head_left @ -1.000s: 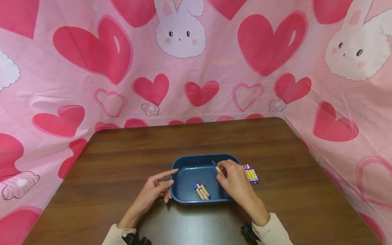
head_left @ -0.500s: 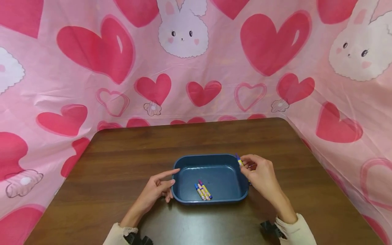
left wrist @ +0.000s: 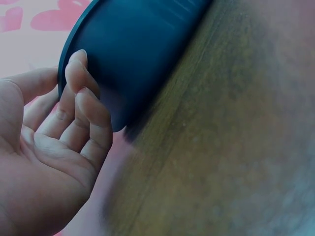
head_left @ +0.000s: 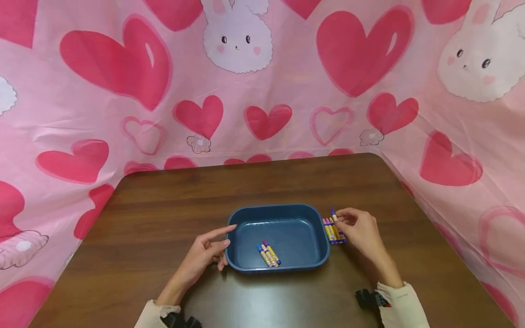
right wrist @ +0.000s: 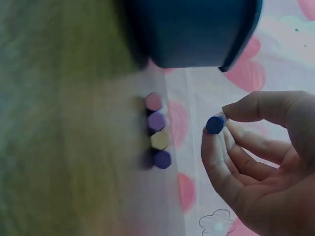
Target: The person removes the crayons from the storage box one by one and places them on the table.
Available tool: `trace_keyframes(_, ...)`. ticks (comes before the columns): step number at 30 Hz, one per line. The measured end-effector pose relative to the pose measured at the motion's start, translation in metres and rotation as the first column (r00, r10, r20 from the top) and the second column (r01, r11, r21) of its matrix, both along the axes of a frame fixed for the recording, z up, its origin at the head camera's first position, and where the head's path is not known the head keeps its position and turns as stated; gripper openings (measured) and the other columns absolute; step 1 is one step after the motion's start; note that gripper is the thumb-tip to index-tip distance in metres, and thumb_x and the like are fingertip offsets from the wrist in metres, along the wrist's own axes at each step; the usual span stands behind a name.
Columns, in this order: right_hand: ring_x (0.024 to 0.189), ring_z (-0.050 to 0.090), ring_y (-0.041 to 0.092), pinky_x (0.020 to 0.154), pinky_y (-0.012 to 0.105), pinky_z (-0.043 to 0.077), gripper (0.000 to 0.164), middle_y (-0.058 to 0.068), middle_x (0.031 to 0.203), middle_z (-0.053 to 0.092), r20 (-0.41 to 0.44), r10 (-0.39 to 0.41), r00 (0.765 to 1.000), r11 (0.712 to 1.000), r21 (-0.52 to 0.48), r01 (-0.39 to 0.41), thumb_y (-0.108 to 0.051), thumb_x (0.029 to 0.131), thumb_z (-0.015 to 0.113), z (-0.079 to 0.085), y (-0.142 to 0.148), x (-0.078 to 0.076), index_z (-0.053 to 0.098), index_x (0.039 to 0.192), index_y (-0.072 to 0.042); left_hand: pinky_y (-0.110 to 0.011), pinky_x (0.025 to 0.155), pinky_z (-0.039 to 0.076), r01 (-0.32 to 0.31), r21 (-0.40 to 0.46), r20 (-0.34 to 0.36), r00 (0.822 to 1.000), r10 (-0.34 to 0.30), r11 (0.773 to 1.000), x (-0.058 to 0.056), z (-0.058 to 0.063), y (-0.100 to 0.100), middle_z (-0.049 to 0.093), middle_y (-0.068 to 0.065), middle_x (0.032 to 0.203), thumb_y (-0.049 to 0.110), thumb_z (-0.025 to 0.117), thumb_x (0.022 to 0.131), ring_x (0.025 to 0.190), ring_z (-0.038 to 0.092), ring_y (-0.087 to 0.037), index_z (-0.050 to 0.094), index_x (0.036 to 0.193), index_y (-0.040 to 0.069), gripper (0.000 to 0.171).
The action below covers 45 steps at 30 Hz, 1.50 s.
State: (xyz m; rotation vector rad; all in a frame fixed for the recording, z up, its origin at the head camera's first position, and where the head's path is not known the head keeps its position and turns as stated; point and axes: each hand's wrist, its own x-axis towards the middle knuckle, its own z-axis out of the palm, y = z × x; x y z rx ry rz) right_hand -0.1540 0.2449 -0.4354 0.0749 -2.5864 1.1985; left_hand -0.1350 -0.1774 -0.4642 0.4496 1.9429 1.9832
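Note:
My right hand (head_left: 362, 230) pinches a crayon (head_left: 334, 214) with a blue-purple tip and yellow wrapper between thumb and fingertips. In the right wrist view its blue end (right wrist: 215, 125) faces the camera. Right below, partly hidden by that hand, several yellow-wrapped crayons (head_left: 331, 232) lie side by side on the table, touching the row's neighbours. My left hand (head_left: 203, 250) rests at the left end of a dark blue tray (head_left: 276, 269). Its index finger reaches straight over the rim, and the other fingers bend loosely against the outer wall. Three crayons (head_left: 268, 253) lie together inside the tray.
A brown wooden table (head_left: 172, 196) carries everything. Behind it and along both sides hangs a pink cloth (head_left: 287, 82) printed with hearts and rabbits. The tray's right end stands close to the crayon row.
My right hand has moved from above the tray to the right, over the crayon row, with the crayon still pinched. The left hand and the three crayons inside stay put.

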Motion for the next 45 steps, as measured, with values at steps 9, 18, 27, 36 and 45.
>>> trace_keyframes(9, 0.071, 0.062, 0.015, 0.066, 0.026, 0.049, 0.011, 0.004, 0.078, 0.071, 0.099, -0.04, 0.994, 0.995, 0.098, 0.03, -0.004, 0.081, 0.073, -0.004, 0.012, -0.001, 0.074, 0.092, 0.0, -0.03, 0.053, 0.055, -0.01, -0.013, 0.003, 1.0, 0.01, 1.0, 0.001, 0.001, -0.003, 0.066, -0.01, 0.066, 0.017, 0.057, 0.103, 0.052, 0.06, -0.016, 0.045, 0.147, 0.0, 0.049)
trace_keyframes(18, 0.072, 0.061, 0.016, 0.071, 0.036, 0.05, 0.012, 0.003, 0.078, 0.071, 0.17, -0.038, 0.985, 0.988, 0.153, 0.012, -0.005, 0.081, 0.071, -0.012, 0.019, 0.001, 0.074, 0.092, 0.0, -0.032, 0.053, 0.055, -0.01, -0.024, 0.0, 1.0, 0.01, 1.0, 0.001, 0.0, -0.001, 0.065, -0.011, 0.064, 0.019, 0.057, 0.102, 0.051, 0.06, -0.017, 0.045, 0.147, 0.001, 0.05)
trace_keyframes(27, 0.074, 0.059, 0.019, 0.068, 0.032, 0.049, 0.017, 0.006, 0.081, 0.069, 0.177, 0.007, 0.984, 0.988, 0.149, -0.034, -0.002, 0.086, 0.064, -0.016, 0.019, 0.0, 0.073, 0.099, 0.002, -0.031, 0.055, 0.056, -0.012, -0.037, 0.011, 1.0, 0.013, 0.999, 0.0, 0.0, -0.002, 0.066, -0.014, 0.067, 0.021, 0.057, 0.103, 0.053, 0.061, -0.017, 0.046, 0.147, 0.004, 0.049)
trace_keyframes(36, 0.077, 0.062, 0.02, 0.07, 0.035, 0.051, 0.016, 0.007, 0.083, 0.07, 0.153, 0.011, 0.988, 0.988, 0.153, -0.035, -0.002, 0.086, 0.065, -0.016, 0.017, 0.001, 0.073, 0.099, 0.003, -0.031, 0.055, 0.056, -0.013, -0.039, 0.015, 1.0, 0.014, 0.999, 0.001, 0.001, -0.003, 0.067, -0.014, 0.067, 0.021, 0.057, 0.103, 0.053, 0.062, -0.017, 0.046, 0.147, 0.004, 0.049)
trace_keyframes(45, 0.083, 0.064, 0.026, 0.075, 0.042, 0.05, 0.014, 0.011, 0.089, 0.073, 0.125, -0.01, 0.992, 0.984, 0.176, -0.012, -0.006, 0.091, 0.066, -0.014, 0.019, 0.004, 0.074, 0.099, 0.001, -0.032, 0.056, 0.057, -0.018, -0.063, 0.005, 1.0, 0.018, 0.998, 0.0, 0.001, -0.002, 0.066, -0.022, 0.069, 0.023, 0.058, 0.102, 0.053, 0.062, -0.019, 0.048, 0.147, 0.006, 0.048)
